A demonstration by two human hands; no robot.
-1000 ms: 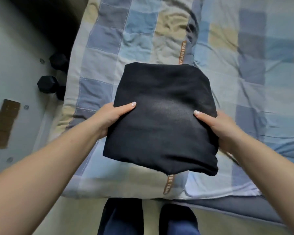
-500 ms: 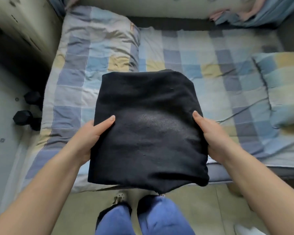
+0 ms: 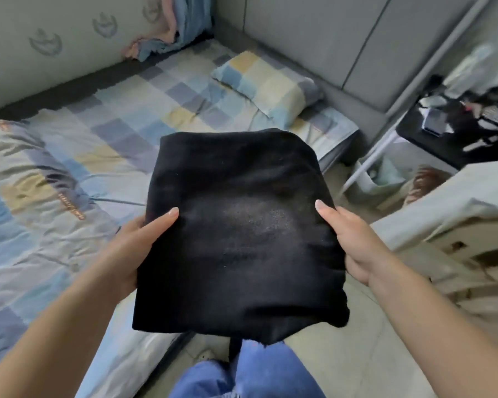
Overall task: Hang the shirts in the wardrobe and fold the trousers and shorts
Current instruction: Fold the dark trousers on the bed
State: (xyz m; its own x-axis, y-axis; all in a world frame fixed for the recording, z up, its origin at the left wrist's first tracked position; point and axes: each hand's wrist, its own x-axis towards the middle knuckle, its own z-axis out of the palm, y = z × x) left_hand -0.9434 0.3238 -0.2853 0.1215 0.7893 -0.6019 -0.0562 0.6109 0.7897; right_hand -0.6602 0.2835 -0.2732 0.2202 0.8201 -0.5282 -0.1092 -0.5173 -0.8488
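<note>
Between the two hands, held up off the bed, sits the folded black garment (image 3: 239, 234). The left hand (image 3: 133, 242) clamps its left edge, thumb laid flat on top and the fingers hidden beneath; the right hand (image 3: 354, 242) clamps the right edge the same way. Whether it is trousers or shorts I cannot tell, as it is folded into a thick pad. Its long axis runs away from the person's body, and both hands grip near the middle of that length, so neither is nearer than the other. The near edge sags a little over the person's blue trouser legs (image 3: 242, 372).

Outward to the left lies the bed (image 3: 55, 202), with its checked cover rumpled but flat and broad, and its near edge just beside the person's knees. A pillow (image 3: 266, 81) rests at the far end against grey panels (image 3: 314, 38). To the right there is a pale draped surface (image 3: 457, 202) close by, and a cluttered dark table (image 3: 460, 124) farther off. I judge the fold finished, and the bed offers the widest free room for setting it down.
</note>
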